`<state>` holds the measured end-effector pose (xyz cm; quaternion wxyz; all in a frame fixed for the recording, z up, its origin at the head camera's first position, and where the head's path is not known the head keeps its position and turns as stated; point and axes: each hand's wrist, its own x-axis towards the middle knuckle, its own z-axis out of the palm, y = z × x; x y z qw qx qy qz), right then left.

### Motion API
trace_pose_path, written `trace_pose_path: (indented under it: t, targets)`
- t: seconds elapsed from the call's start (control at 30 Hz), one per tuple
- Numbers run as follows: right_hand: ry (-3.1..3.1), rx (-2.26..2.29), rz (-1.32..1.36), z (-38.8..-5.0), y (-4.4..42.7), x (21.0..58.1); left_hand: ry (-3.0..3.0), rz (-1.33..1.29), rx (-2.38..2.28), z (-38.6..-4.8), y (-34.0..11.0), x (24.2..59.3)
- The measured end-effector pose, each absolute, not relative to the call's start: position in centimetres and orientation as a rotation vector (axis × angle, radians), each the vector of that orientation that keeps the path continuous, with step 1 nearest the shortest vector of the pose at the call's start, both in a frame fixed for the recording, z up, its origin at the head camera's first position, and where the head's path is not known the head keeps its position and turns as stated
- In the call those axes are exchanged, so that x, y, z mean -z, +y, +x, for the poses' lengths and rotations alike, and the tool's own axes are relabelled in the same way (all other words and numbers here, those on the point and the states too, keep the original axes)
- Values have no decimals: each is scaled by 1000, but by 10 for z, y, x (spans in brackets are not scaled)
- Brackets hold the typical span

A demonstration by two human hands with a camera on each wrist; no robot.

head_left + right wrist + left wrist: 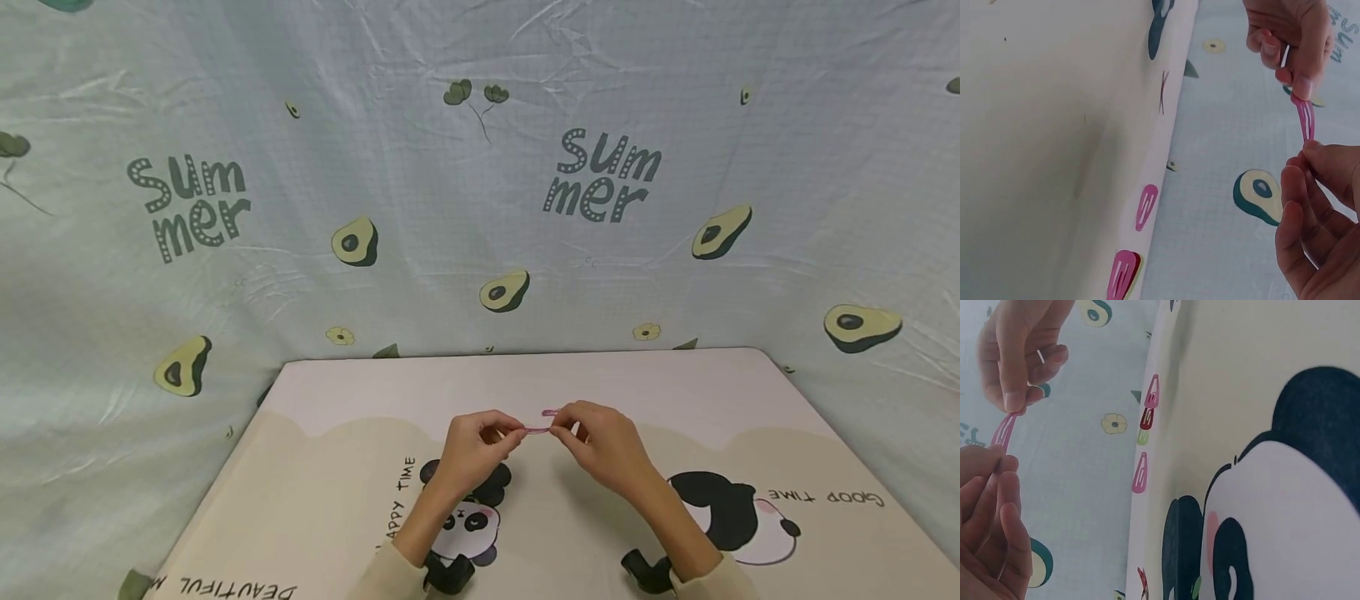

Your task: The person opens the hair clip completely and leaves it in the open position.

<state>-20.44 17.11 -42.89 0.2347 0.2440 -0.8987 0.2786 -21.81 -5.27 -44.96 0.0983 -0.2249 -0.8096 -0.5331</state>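
A pink snap hair clip [537,431] is held up above the table, one end in each hand. My left hand [480,450] pinches one end between thumb and fingertips, and my right hand [603,442] pinches the other. In the left wrist view the held clip [1004,430] stretches between the two sets of fingertips, its slots visible; the right wrist view also shows this clip [1306,120]. On the table behind lie another pink clip [1140,473] and an overlapping group with a pink clip [1152,390], a red clip [1147,418] and a green clip [1142,436].
The table [345,387] has a printed panda pattern. A thin crossed dark-red item [1162,92] lies near its edge, its kind unclear. An avocado-print curtain [435,183] hangs behind and beside the table. Black wrist mounts [450,575] sit by both sleeves.
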Motion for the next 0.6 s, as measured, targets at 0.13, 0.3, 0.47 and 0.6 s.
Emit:
trace_pose_path:
  t: [0.13,0.3,0.47,0.6]
  targets:
    - [-2460,-792,679,-205,171,431,-2400,-665,1567,-218,-54,450]
    - [-2470,-830,683,-206,172,433,-2408,-666,1537,-218,-54,451]
    - [-2473,-858,689,-206,171,435,-2395,-674,1516,-218,-56,452]
    - [-2465,-851,710,-206,169,437,-2380,-663,1514,-218,-57,452]
